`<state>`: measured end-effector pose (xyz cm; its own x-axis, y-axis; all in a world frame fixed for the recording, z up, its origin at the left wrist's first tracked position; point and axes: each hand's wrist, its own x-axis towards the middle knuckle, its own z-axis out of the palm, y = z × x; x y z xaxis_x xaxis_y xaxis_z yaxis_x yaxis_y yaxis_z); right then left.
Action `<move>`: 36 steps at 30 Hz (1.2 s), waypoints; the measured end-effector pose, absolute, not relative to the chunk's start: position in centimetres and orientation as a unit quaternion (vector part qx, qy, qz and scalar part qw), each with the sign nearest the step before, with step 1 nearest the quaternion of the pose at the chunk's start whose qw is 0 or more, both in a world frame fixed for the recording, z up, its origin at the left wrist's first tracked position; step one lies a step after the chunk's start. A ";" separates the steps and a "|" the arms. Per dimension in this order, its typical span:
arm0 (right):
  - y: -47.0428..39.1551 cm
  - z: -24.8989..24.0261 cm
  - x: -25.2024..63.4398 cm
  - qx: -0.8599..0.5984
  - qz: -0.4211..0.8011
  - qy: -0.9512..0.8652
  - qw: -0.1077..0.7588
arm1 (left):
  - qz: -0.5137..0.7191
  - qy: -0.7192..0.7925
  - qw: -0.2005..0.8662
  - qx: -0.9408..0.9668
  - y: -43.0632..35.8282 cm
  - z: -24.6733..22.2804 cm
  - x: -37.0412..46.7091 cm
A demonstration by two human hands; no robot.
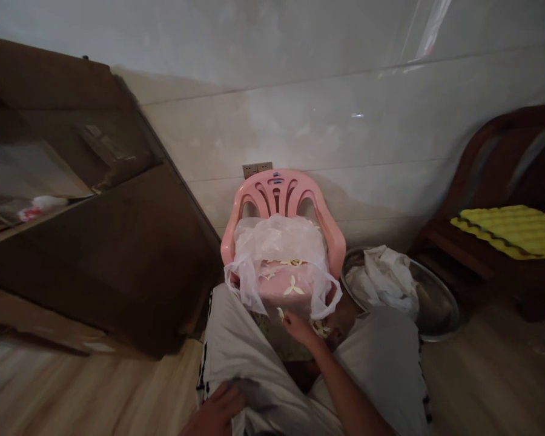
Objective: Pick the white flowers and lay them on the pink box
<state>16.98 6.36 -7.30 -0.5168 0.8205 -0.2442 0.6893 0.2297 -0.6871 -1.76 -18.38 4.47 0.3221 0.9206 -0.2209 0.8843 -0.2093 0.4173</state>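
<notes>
My right hand (298,327) is low in front of the chair seat, its fingers pinched on a small pale piece (280,313). My left hand (220,407) rests on my left thigh, fingers loosely bent, with nothing visible in it. Ahead stands a pink plastic chair (333,233). Across its back part and seat is spread a thin white plastic bag (279,236), its handles hanging at both sides. On the seat sits a pale three-pointed piece (293,286). More pale bits (320,328) lie below, partly hidden by my right forearm.
To the right, a metal basin (436,297) holds a crumpled white cloth or bag (384,278). Beyond it is a dark wooden chair (467,169) with a yellow bumpy pad (515,230). A brown cabinet (118,260) stands left; a tiled wall (367,121) with sockets (257,169) lies behind.
</notes>
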 end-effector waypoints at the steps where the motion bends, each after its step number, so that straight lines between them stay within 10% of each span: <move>1: 6.4 -7.3 17.0 -0.485 0.388 -0.779 0.083 | 0.037 0.584 0.249 0.772 -18.3 4.7 -1.6; 36: 6.6 -7.3 16.8 -0.474 0.401 -0.780 0.079 | -0.009 0.583 0.069 0.810 -18.0 4.1 -1.3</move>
